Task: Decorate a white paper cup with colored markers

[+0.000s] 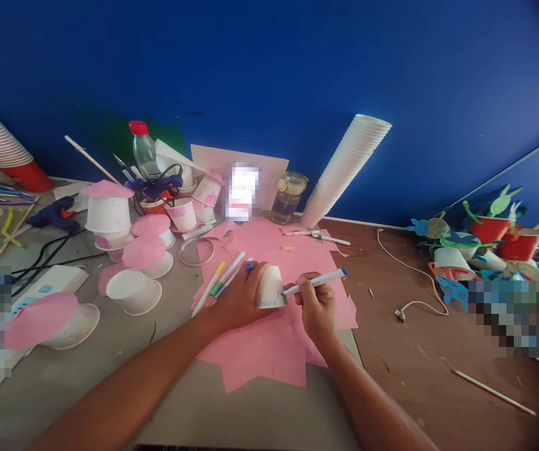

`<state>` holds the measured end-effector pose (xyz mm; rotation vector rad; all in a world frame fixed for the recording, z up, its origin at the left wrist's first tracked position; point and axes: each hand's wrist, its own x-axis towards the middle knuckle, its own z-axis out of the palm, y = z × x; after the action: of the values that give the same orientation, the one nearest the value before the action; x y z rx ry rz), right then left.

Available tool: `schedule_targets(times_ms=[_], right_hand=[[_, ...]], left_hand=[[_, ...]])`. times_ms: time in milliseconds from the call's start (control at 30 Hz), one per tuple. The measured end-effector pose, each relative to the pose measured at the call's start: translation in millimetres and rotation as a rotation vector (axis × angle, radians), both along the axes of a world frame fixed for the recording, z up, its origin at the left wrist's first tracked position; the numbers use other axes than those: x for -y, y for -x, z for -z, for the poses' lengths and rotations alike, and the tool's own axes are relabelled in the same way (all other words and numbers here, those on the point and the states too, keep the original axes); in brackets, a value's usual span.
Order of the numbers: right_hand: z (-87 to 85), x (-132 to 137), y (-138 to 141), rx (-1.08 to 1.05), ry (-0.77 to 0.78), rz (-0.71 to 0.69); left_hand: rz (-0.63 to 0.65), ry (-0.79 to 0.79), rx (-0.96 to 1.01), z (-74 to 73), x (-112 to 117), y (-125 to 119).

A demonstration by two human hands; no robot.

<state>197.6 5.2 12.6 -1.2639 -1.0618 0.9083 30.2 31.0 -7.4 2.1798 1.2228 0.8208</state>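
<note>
- Wall of deep blue paint (pixel 269 69) rises behind a brown wooden workbench (pixel 419 351).
- Sheet of pink paper with jagged cut edges (pixel 260 357) lies on the work surface, directly beneath both hands.
- Tall leaning stack of white paper cups (pixel 347 169) stands beyond the sheet, its lower end on the bench.
- Left hand (pixel 241 294): closed around the cup, fingers wrapped across its wall, holding it firmly.
- Right hand (pixel 316 310): curled in a pen grip, with a firm hold on the marker.
- White paper cup (pixel 272 288): held over the pink sheet, narrow end upward, slightly tilted. It is judged light, stiff only at the rim and easily dented; support is best taken near the rim, with little pressure on the wall.
- White marker with a blue end (pixel 315 282): tip at the cup wall.
- Markings: small blue marks on the cup, too small to read. No brand is legible.
</note>
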Motion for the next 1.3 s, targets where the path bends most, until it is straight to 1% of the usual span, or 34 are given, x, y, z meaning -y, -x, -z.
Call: schedule_targets(times_ms=[133, 267, 533, 733, 867, 933, 1067, 1200, 1300], right_hand=[[-1.9, 0.4, 0.5, -0.015, 0.019, -0.002], [-0.8, 0.9, 0.9, -0.016, 0.008, -0.004], [-1.0, 0.8, 0.4, -0.012, -0.010, -0.048], [0.4, 1.2, -2.9, 0.044, 0.001, -0.087], [-1.3, 1.0, -3.6, 0.043, 0.020, -0.124], [-1.7, 0.6, -3.3, -0.001, 0.028, -0.114], [-0.8, -0.5, -2.5, -0.106, 0.018, -0.045], [-0.4, 0.5, -1.8, -0.078, 0.005, -0.045], [-0.5, 2.5, -1.1, -0.035, -0.001, -0.045]], left_hand=[[0.016, -0.015, 0.003, 3.3, -0.9, 1.3], [0.012, -0.016, 0.005, 4.8, -1.0, 1.8], [-0.005, -0.024, 0.001, 1.2, 0.0, 0.2], [0.014, -0.029, -0.005, 4.4, -0.7, 1.3], [0.007, -0.040, 0.000, 4.4, -0.3, 0.6], [0.002, -0.026, -0.001, 2.5, 0.0, -0.1], [-0.016, -0.005, -0.004, -2.3, 0.5, -1.4], [-0.013, 0.009, 0.003, -4.4, 0.6, -1.5], [-0.009, 0.016, 0.006, -2.6, 0.1, -0.5]])
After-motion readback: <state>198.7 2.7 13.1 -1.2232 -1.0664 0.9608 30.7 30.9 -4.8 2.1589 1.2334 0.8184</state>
